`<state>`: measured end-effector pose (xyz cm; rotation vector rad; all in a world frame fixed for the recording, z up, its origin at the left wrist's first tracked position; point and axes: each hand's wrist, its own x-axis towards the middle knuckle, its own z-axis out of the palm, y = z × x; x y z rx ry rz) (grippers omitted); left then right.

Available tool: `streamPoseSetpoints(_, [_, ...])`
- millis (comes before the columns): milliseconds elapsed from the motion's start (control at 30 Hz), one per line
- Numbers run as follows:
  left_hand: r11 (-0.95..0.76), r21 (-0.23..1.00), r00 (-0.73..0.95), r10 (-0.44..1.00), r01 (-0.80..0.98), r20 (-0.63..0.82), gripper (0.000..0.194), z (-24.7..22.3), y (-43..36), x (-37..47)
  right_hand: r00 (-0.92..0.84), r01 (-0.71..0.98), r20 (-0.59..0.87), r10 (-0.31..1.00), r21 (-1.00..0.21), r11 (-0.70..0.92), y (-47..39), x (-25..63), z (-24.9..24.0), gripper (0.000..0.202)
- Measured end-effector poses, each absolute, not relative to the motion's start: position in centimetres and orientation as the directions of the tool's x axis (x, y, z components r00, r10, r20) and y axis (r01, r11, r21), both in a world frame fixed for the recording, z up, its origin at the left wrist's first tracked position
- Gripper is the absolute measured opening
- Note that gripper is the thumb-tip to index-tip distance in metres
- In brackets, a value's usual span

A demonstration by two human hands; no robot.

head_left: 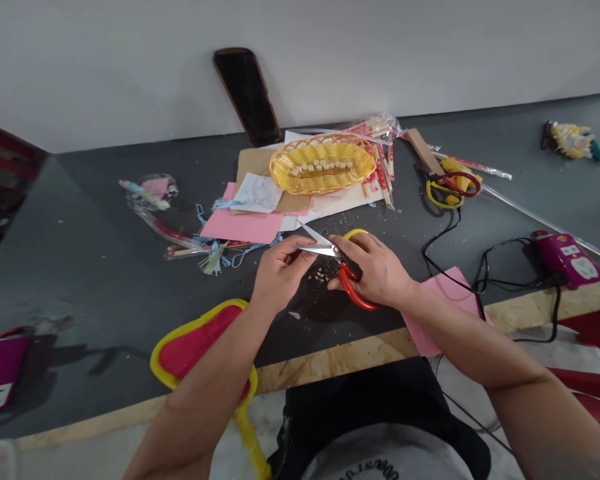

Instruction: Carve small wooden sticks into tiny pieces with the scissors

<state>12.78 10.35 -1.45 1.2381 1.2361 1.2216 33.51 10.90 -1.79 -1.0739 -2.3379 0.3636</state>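
Note:
Red-handled scissors (pixel 353 287) are gripped in my right hand (pixel 380 270), their blades parted and pointing left. The fingers of my left hand (pixel 283 270) are pinched together right at the lower blade. Whatever they hold is too small to make out. Below the blades, small tan bits (pixel 321 275) lie scattered on the grey table. A yellow woven basket (pixel 280 175) stands just beyond my hands, with a row of small pale pieces (pixel 325 165) in it. Pink paper (pixel 245 225) lies under and beside a white sheet (pixel 257 193) in front of the basket.
A phone (pixel 247 93) leans on the wall. Wrapped chopsticks (pixel 385 167) lie behind the basket. To the right are a second pair of scissors (pixel 467 183), a glue gun (pixel 455 177) and a purple power socket (pixel 570 260) with cords. A red-and-yellow padded shape (pixel 190 347) lies under my left forearm.

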Motion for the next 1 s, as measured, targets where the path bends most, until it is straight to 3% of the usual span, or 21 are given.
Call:
streamPoseSetpoints(567, [-0.081,0.992,-0.02,0.996,0.099,0.083,0.014,-1.91,10.22,12.48,-0.53,0.69,0.332,0.78,-0.367,0.624,10.48,33.29,-1.55,0.065])
streamPoseSetpoints(1000, [-0.098,0.992,0.046,0.994,0.078,0.094,0.017,-1.92,10.07,12.09,-0.555,0.607,0.305,0.774,-0.487,0.628,10.49,33.42,-1.2,0.075])
